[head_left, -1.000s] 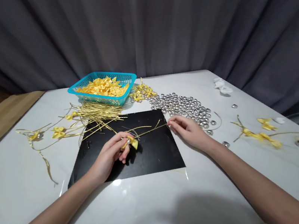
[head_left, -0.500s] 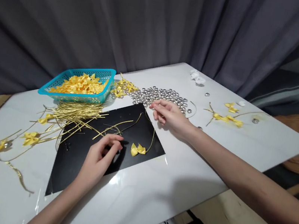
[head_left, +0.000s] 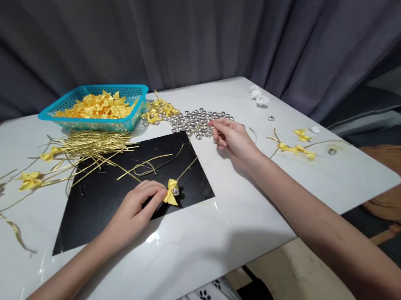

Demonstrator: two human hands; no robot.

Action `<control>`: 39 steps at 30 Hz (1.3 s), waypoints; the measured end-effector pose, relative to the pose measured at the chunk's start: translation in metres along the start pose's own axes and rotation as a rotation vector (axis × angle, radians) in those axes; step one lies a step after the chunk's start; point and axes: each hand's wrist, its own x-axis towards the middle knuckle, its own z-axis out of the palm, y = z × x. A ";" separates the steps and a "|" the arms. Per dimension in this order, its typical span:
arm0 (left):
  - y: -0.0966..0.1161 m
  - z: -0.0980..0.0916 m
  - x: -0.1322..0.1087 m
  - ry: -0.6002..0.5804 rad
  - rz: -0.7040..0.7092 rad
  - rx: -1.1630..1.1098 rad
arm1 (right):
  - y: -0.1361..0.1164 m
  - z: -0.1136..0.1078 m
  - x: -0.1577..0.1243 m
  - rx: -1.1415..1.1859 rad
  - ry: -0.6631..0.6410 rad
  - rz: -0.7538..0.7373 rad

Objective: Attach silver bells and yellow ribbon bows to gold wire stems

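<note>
My left hand (head_left: 141, 205) pinches the edge of a yellow ribbon bow (head_left: 170, 197) over the black sheet (head_left: 90, 221). A shiny silver bead (head_left: 175, 191) sits against the front of this bow. From the bow a thin gold cord (head_left: 187, 169) runs up and to the right towards my right hand. My right hand (head_left: 233, 140) is closed at the right edge of a pile of silver beads (head_left: 195, 120), thumb and fingertips together. What those fingers hold, if anything, is too small to make out.
A blue basket (head_left: 137, 109) of yellow bows stands at the back left, with a bundle of gold cords (head_left: 93, 144) before it. Corded bows (head_left: 30, 180) lie at the left, others (head_left: 297, 150) at the right. White scraps (head_left: 258, 96) lie near the far corner.
My left hand has taken hold of the bow that lay on the black sheet. A silver bead now shows on it, and its cord is straighter. My right hand stays by the bead pile.
</note>
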 end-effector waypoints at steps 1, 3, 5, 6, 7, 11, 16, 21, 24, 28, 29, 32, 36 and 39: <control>0.001 -0.001 0.000 0.001 -0.011 -0.021 | 0.000 -0.001 0.001 -0.006 0.006 0.002; 0.002 -0.001 0.001 0.001 -0.035 -0.056 | 0.001 -0.002 0.002 -0.021 0.007 0.012; 0.004 -0.001 0.001 0.002 -0.057 -0.090 | 0.001 -0.002 0.002 -0.036 0.005 0.019; 0.004 -0.002 0.001 0.005 -0.067 -0.109 | 0.001 -0.002 0.002 -0.043 0.006 0.021; 0.005 -0.002 0.000 0.013 -0.076 -0.128 | 0.001 -0.002 0.002 -0.049 0.010 0.021; 0.004 -0.004 -0.001 0.081 -0.118 -0.216 | 0.001 -0.001 0.001 -0.066 0.035 0.023; -0.005 -0.007 -0.003 0.219 -0.227 -0.395 | 0.007 0.003 -0.001 -0.108 -0.018 0.086; -0.007 -0.008 -0.003 0.263 -0.280 -0.460 | 0.014 0.006 -0.002 -0.143 -0.080 0.170; -0.004 -0.007 -0.003 0.259 -0.302 -0.433 | 0.013 0.006 -0.003 -0.148 -0.099 0.193; 0.000 -0.007 -0.003 0.235 -0.309 -0.382 | 0.010 0.006 -0.006 -0.135 -0.142 0.207; 0.000 -0.008 -0.003 0.229 -0.306 -0.375 | 0.009 0.006 -0.007 -0.131 -0.147 0.209; -0.002 -0.009 -0.003 0.195 -0.301 -0.361 | 0.008 0.006 -0.008 -0.121 -0.151 0.205; -0.003 -0.010 -0.002 0.145 -0.346 -0.311 | 0.008 0.006 -0.008 -0.115 -0.144 0.179; -0.003 -0.011 -0.003 0.177 -0.360 -0.225 | 0.012 0.005 -0.005 -0.172 -0.095 0.149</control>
